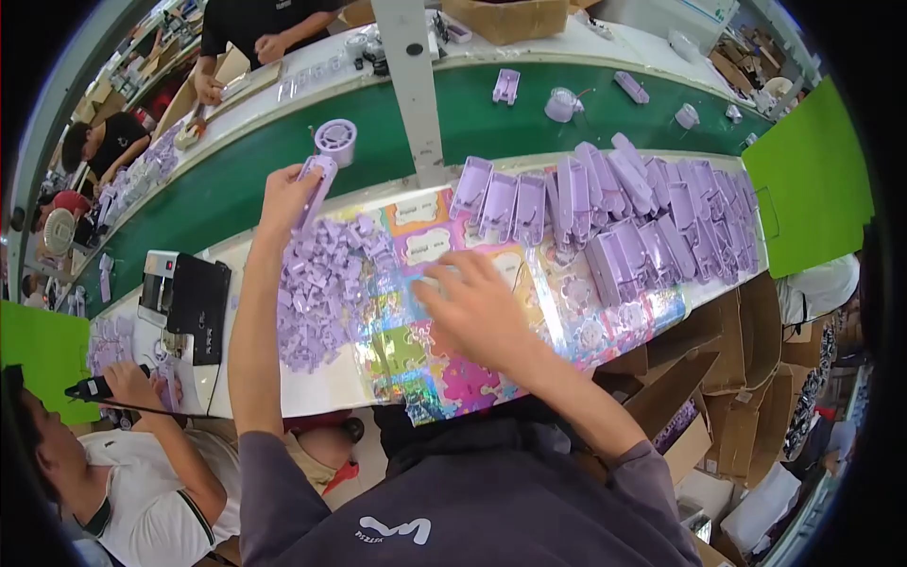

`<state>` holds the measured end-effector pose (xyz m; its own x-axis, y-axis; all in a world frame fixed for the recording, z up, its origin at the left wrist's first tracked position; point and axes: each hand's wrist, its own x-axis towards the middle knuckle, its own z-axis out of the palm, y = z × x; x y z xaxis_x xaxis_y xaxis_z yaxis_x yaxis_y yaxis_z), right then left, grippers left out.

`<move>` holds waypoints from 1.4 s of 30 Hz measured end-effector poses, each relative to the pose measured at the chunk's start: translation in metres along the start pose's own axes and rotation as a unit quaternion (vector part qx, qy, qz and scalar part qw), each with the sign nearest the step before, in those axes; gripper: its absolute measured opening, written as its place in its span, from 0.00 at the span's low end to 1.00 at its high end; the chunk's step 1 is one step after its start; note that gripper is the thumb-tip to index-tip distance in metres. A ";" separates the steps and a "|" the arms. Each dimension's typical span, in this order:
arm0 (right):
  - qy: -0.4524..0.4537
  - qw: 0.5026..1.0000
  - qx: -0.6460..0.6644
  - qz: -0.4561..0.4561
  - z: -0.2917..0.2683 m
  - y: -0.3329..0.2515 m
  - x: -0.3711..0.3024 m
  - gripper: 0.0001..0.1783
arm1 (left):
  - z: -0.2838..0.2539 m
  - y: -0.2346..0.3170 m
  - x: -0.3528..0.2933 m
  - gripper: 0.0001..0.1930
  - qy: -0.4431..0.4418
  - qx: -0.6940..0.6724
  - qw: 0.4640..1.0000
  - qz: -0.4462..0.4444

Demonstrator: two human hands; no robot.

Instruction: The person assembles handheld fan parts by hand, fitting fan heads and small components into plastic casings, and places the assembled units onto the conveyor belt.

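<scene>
Your left hand (286, 198) pinches one lilac casing (325, 180), your right hand (477, 310) spreads its fingers, and many shells (652, 250) and small pieces (319, 293) still lie loose.

Small lilac parts (316, 302) heap up at left and lilac housings (614, 260) crowd the right of a white worktable (316, 392), leaving a lane between them over flat printed sheets (463, 378), partly filled by the right hand (477, 307). At the far edge, a metal post (411, 94) bars the middle; to its right, gaps open along the green belt (491, 132) between scattered pieces (564, 106). A black device (210, 312) stands in the way left of the heap.
</scene>
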<state>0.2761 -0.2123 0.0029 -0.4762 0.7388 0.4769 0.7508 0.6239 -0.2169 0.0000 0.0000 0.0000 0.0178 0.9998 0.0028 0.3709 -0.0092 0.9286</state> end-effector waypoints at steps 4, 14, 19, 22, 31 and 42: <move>-0.001 0.997 -0.077 -0.010 0.049 0.003 0.041 0.11 | 0.016 -0.045 0.089 0.17 0.078 0.099 0.992 -0.024; -0.045 0.995 -0.083 0.028 0.075 -0.009 0.044 0.06 | 0.014 -0.086 0.135 0.20 0.194 -0.147 0.958 -0.150; -0.091 0.995 -0.035 0.036 0.078 -0.004 0.044 0.08 | 0.003 -0.036 0.076 0.12 0.273 -0.096 0.957 -0.031; -0.072 0.997 -0.019 0.002 0.083 -0.012 0.050 0.08 | -0.008 0.004 0.020 0.09 0.263 -0.089 0.960 0.029; -0.076 0.986 0.128 0.082 0.086 -0.029 0.056 0.08 | 0.029 0.014 -0.128 0.05 0.255 -0.111 0.945 0.172; -0.083 0.930 0.342 0.108 0.100 -0.004 0.041 0.07 | 0.054 0.024 -0.185 0.03 0.285 -0.113 0.941 0.145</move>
<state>0.2079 -0.1597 -0.0616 -0.4554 0.8590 0.2339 0.3979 0.4314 -0.8097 0.0555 -0.1863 0.0023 -0.4378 0.8022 0.4060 0.2183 -0.3432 0.9135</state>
